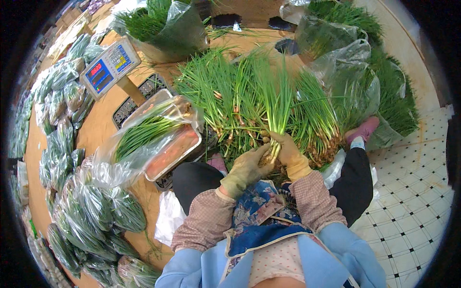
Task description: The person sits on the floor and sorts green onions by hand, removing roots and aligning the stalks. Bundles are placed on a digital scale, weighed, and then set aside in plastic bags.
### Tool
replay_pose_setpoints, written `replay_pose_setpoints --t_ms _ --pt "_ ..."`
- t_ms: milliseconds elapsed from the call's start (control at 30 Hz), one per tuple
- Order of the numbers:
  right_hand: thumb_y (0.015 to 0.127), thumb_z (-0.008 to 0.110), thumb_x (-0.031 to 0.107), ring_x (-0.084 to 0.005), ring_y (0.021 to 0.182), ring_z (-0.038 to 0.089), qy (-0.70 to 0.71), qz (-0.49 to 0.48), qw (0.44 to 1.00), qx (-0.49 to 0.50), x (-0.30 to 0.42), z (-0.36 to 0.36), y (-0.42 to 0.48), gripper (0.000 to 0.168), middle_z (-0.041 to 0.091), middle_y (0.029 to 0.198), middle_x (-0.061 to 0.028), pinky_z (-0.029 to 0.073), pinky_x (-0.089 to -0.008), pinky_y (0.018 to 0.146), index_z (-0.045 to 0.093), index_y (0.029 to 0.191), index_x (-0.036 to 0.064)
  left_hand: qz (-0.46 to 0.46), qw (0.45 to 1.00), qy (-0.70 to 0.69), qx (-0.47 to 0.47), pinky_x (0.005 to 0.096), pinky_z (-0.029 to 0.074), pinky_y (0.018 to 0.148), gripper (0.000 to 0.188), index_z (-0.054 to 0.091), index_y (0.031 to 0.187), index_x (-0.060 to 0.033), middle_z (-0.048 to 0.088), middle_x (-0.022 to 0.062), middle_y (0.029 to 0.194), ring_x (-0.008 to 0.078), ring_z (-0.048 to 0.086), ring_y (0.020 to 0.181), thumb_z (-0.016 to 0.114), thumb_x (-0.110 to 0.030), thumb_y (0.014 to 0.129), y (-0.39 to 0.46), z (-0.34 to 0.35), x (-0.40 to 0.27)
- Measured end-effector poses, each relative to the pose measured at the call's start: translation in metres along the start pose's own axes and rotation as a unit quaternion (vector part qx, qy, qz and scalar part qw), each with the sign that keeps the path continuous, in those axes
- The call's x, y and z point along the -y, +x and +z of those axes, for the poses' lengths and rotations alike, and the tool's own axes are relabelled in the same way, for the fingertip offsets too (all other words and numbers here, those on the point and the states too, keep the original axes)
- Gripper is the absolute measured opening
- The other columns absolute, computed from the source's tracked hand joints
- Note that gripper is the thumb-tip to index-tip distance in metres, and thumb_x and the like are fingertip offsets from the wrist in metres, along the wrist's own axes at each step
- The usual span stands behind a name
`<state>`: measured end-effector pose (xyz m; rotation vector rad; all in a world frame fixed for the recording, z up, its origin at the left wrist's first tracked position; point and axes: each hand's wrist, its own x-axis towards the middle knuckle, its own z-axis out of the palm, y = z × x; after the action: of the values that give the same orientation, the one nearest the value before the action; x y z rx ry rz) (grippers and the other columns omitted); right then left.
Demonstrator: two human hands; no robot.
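Observation:
A small bunch of green onions [278, 104] stands nearly upright between my gloved hands, white stems and roots down, leaves away from me. My right hand [290, 153] is closed round its lower stems. At the root end, my left hand [250, 169] has its fingers against the roots; whether they grip is unclear. Beyond my hands lies a wide pile of loose green onions [219, 97], with brown, soiled roots [324, 147] at its right part. To the left, a clear plastic bag holding green onions [151, 133] rests across the tray of a digital scale [176, 154].
The scale's lit display [99, 73] stands on a post at left. Many bagged green onions [86, 208] cover the left floor. A large bag of greens [169, 36] stands at the back left, and more open plastic bags of greens [385, 93] stand at right, beside patterned flooring [399, 216].

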<state>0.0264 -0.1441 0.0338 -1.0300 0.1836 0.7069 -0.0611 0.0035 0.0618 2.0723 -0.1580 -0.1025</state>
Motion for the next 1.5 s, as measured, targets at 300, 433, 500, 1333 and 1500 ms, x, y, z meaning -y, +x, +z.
replay_pose_setpoints --t_ms 300,433,500,1333,1500 --pt "0.082 0.053 0.019 -0.0149 0.068 0.057 -0.064 -0.005 0.995 0.072 0.002 0.04 0.009 0.033 0.059 0.083 -0.0084 0.052 -0.0309 0.057 0.05 0.109 0.001 -0.117 0.899 -0.354 -0.228 0.0263 0.044 0.06 0.025 0.058 0.093 -0.0003 0.06 0.0067 0.076 0.0144 0.055 0.067 0.056 -0.022 0.082 0.022 -0.034 0.02" --pt "0.084 0.05 0.015 -0.0158 0.07 0.058 -0.089 0.03 0.994 0.055 -0.003 0.053 0.005 0.033 0.059 0.093 -0.0079 0.052 -0.0314 0.066 0.046 0.114 0.003 -0.196 0.753 -0.609 -0.151 0.0205 0.039 0.048 0.02 0.055 0.086 -0.0022 0.056 0.003 0.07 0.0092 0.05 0.058 0.054 -0.022 0.084 0.031 -0.038 0.023" --pt "0.083 0.051 0.012 -0.0154 0.072 0.058 -0.08 0.022 0.995 0.051 -0.006 0.048 0.012 0.029 0.06 0.091 -0.0061 0.05 -0.03 0.065 0.048 0.11 0.002 -0.167 0.779 -0.562 -0.223 0.0194 0.037 0.045 0.017 0.054 0.082 -0.0048 0.055 0.0009 0.069 0.007 0.047 0.053 0.053 -0.022 0.086 0.03 -0.035 0.023" --pt "0.075 0.062 0.01 -0.0154 0.072 0.056 -0.172 -0.064 0.977 -0.113 0.004 -0.002 -0.008 0.028 0.06 0.086 -0.0079 0.046 -0.0277 0.062 0.054 0.1 -0.001 -0.115 0.915 -0.255 -0.292 0.0285 0.045 0.051 0.025 0.049 0.093 0.0007 0.057 0.0117 0.073 0.0191 0.056 0.058 0.058 -0.019 0.079 0.047 0.001 0.086" --pt "0.073 0.064 0.009 -0.0154 0.073 0.057 -0.143 -0.05 0.983 -0.102 -0.005 -0.005 -0.008 0.032 0.06 0.085 -0.0063 0.045 -0.0265 0.064 0.053 0.102 -0.001 -0.093 0.948 -0.124 -0.277 0.0316 0.044 0.059 0.029 0.053 0.09 0.0005 0.058 0.0098 0.071 0.0217 0.055 0.064 0.064 -0.022 0.074 0.047 0.009 0.061"
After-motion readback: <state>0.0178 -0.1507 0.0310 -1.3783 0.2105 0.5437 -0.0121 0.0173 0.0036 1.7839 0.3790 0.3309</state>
